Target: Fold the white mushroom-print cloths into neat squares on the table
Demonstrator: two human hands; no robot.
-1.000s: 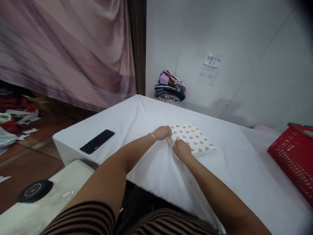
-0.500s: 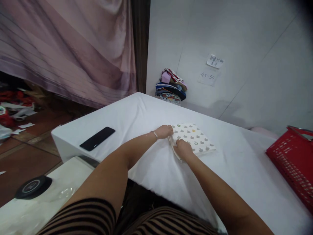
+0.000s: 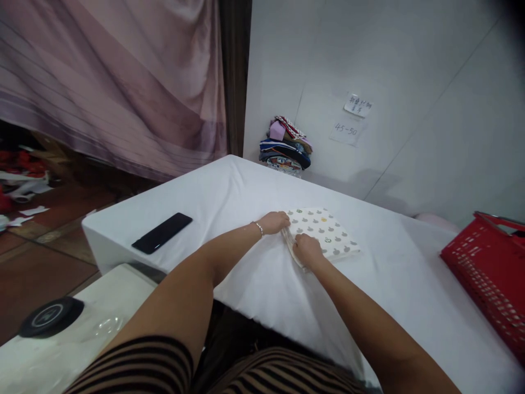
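Observation:
A folded white cloth (image 3: pixel 328 230) with a grey apple-like print and a few green and yellow figures lies on the white-covered table (image 3: pixel 229 197). Its left edge shows several layers. My left hand (image 3: pixel 274 222), with a bracelet at the wrist, grips the far left corner of the cloth. Nearer to me, my right hand (image 3: pixel 307 250) is closed on the near left part of the same edge. Some fingertips of both hands are hidden by the cloth and the hands themselves.
On the table's left lies a black phone (image 3: pixel 162 233). A red plastic basket (image 3: pixel 488 268) stands at the right edge. Folded clothes (image 3: pixel 285 146) are stacked by the wall. At lower left, a black round object (image 3: pixel 51 316) sits on a white surface (image 3: pixel 123 284).
The view has shifted very slightly. Both hands keep the same hold on the cloth, and the cloth has not visibly moved on the table.

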